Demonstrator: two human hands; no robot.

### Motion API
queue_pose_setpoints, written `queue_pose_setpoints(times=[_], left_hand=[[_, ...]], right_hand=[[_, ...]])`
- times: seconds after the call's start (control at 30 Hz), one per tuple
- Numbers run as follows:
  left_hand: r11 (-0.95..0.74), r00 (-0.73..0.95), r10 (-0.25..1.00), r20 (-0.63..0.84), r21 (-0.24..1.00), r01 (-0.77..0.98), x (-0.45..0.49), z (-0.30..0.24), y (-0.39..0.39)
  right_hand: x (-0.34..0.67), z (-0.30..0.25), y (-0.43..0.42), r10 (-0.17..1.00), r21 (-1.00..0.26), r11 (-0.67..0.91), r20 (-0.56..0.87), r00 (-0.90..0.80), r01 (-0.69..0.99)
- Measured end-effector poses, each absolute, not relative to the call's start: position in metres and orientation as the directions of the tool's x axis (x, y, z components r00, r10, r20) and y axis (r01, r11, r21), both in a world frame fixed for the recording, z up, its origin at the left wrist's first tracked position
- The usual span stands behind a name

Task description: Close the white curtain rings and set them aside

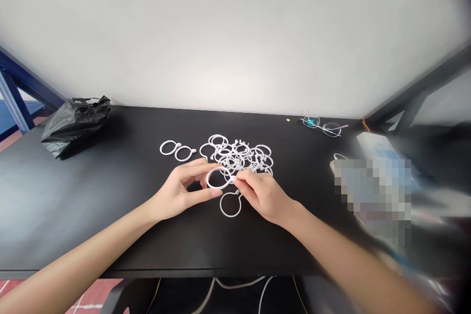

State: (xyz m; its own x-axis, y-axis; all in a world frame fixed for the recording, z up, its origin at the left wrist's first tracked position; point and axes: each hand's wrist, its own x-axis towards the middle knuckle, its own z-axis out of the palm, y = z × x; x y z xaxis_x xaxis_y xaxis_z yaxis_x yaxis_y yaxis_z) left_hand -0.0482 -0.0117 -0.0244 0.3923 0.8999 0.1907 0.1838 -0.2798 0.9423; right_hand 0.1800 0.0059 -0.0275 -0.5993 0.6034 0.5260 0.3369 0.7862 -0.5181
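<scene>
Between my hands, a white plastic clasp ring (208, 178) is held up just above the black table. My left hand (180, 190) grips its left side, thumb below and fingers above. The thumb and fingers of my right hand (265, 196) pinch the small clasp at its right, which looks closed, though the fingertips partly hide it. A heap of similar rings (235, 159) lies right behind my hands. One loose ring (221, 207) with its ends apart rests below the held one. To the left of the heap lie two rings (185, 159) whose clasps look closed.
A crumpled black plastic bag (75, 125) stands at the far left of the table (162, 250). Eyeglasses (320, 126) lie at the back right. Further right are a white and blue box (379, 149) and a blurred-out object (371, 201). A pale wall rises behind.
</scene>
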Motion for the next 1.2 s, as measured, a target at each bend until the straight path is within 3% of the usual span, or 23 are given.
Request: queue_pose_setpoints(times=[0.37,0.53,0.63,0.73,0.83,0.9,0.97,1.07,1.2], left_hand=[[-0.259,0.352,0.912,0.211,0.961,0.093,-0.046,-0.024,-0.015],[-0.287,0.368,0.903,0.221,0.949,0.134,-0.047,-0.021,-0.013],[-0.36,0.325,0.906,0.273,0.899,0.248,-0.055,-0.016,-0.006],[-0.412,0.234,0.911,0.339,0.749,0.519,-0.072,-0.011,0.005],[-0.423,0.235,0.873,0.428,0.423,0.801,-0.096,-0.01,0.016],[-0.411,0.294,0.856,0.424,0.214,0.886,-0.109,-0.011,0.022],[-0.38,0.328,0.876,0.354,0.088,0.921,-0.118,-0.01,0.025],[-0.324,0.315,0.919,0.238,-0.003,0.946,-0.125,-0.007,0.026],[-0.277,0.271,0.943,0.192,0.002,0.961,-0.132,-0.008,0.026]], right_hand=[[0.178,-0.03,0.004,0.65,-0.661,0.706,0.46,-0.605,0.255],[0.178,-0.034,0.005,0.688,-0.72,0.647,0.409,-0.599,0.252],[0.181,-0.034,0.006,0.723,-0.752,0.606,0.386,-0.573,0.259],[0.184,-0.032,0.008,0.744,-0.764,0.602,0.429,-0.512,0.234],[0.187,-0.03,0.009,0.737,-0.741,0.637,0.502,-0.454,0.215],[0.187,-0.03,0.01,0.728,-0.722,0.657,0.533,-0.431,0.216],[0.187,-0.03,0.01,0.723,-0.71,0.667,0.546,-0.424,0.223],[0.187,-0.031,0.009,0.713,-0.698,0.68,0.556,-0.428,0.226],[0.188,-0.03,0.008,0.708,-0.689,0.687,0.56,-0.431,0.232]])
